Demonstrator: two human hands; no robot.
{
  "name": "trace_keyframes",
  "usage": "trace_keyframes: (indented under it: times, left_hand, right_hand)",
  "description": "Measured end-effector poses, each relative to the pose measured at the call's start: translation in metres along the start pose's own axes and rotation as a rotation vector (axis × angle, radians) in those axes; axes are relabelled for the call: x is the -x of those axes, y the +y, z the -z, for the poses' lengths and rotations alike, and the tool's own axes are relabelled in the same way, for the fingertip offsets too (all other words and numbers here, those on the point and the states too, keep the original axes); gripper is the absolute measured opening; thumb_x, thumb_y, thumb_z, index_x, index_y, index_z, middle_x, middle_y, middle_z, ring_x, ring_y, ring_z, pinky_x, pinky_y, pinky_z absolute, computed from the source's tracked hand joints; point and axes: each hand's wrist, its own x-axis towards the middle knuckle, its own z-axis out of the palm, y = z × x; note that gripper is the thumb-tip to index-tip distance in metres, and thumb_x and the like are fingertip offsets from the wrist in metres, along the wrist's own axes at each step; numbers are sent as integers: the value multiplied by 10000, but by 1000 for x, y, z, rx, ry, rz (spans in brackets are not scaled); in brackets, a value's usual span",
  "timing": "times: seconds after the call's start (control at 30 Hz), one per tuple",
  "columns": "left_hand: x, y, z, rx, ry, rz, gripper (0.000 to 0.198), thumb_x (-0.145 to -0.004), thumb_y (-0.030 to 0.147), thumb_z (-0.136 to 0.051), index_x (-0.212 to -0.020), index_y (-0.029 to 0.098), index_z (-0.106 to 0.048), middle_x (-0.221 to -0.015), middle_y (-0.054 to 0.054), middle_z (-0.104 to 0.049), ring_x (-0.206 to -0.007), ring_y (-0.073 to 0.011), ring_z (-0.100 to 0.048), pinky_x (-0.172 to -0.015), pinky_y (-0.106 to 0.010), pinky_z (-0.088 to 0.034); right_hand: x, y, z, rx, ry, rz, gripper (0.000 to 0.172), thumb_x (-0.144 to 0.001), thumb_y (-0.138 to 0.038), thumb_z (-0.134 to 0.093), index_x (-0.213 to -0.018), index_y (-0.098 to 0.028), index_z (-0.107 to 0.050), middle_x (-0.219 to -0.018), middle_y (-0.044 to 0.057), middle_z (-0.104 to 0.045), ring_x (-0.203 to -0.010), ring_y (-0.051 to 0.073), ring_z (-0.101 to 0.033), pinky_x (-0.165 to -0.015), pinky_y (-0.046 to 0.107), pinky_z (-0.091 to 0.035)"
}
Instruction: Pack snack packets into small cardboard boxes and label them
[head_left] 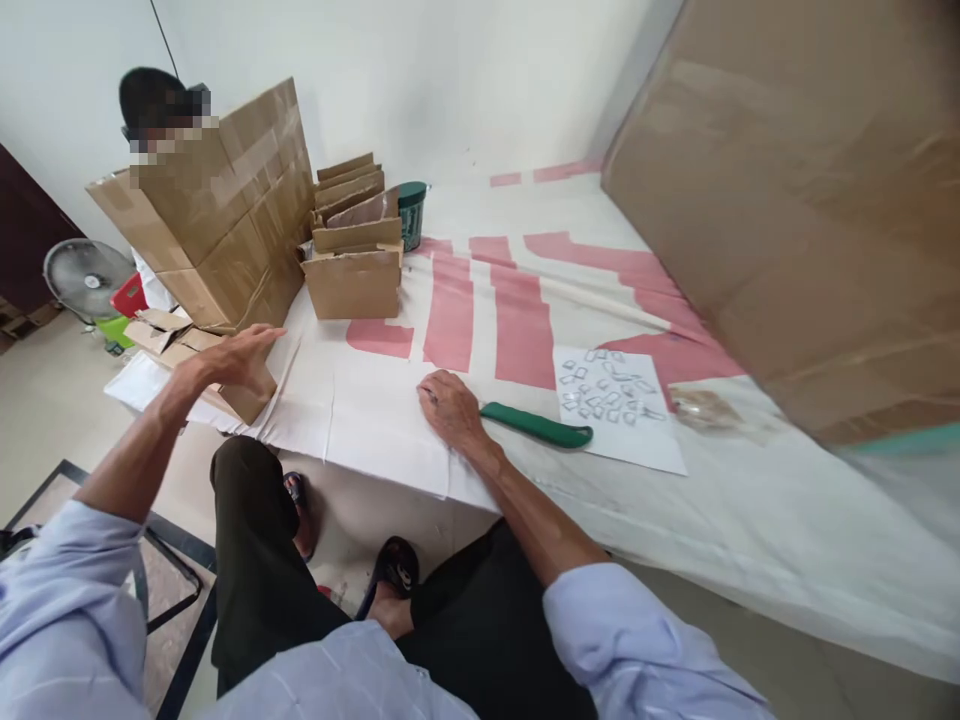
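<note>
My left hand is over a small cardboard box at the table's left edge, fingers stretched out and thumb apart. I cannot tell whether it touches the box. On the white cloth near the front edge rests my right hand, its fingers curled. A small dark tip shows at those fingers, too little to name. Beside the right wrist lies a green curved handle, one end hidden by the wrist. Its far end overlaps a white sheet of paper with small pencil-like sketches.
Several cardboard pieces stand in a row beside a green tub. A tall cardboard panel rises at left, a person behind it. Another large cardboard sheet leans at right. A fan stands on the floor.
</note>
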Motion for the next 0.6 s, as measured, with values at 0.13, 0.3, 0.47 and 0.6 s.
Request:
trace_keyframes:
  times: [0.13, 0.3, 0.47, 0.6]
  left_hand:
    - [36, -26, 13, -200, -218, 147, 1368, -573, 361, -927, -1739, 250, -220, -1791, -249, -270, -1635, -473, -308, -1254, -636, -357]
    - [42, -40, 5, -299, -146, 147, 1234, -640, 189, -778, -1738, 261, -218, -1800, -226, -265, -1642, -441, -315, -1213, -672, -394]
    - [40, -44, 0, -289, -46, 68, 1088, -663, 256, -753, -1681, 229, -369, -1687, -214, -456, -1535, -445, -466, -1167, -573, -453]
    - [37, -23, -8, -195, 9, -3, 1027, -708, 407, -793, -1647, 237, -411, -1607, -179, -521, -1429, -409, -556, -1152, -507, -447]
  right_hand:
    - [-1, -5, 2, 48, -10, -2, 228, -965, -212, -487, -782, -262, -614, -966, 120, -691, -968, 286, -604, -912, 440, -506]
    - [-3, -11, 3, 117, -28, -1, 231, -977, -192, -497, -790, -247, -621, -990, 119, -712, -990, 274, -609, -908, 402, -497]
    - [-5, -16, 3, 152, -36, -8, 235, -977, -152, -502, -807, -228, -645, -997, 110, -710, -984, 256, -596, -881, 365, -474]
    - [-6, -17, 2, 166, -41, -1, 226, -973, -140, -516, -813, -224, -651, -990, 107, -702, -990, 257, -588, -882, 359, -462]
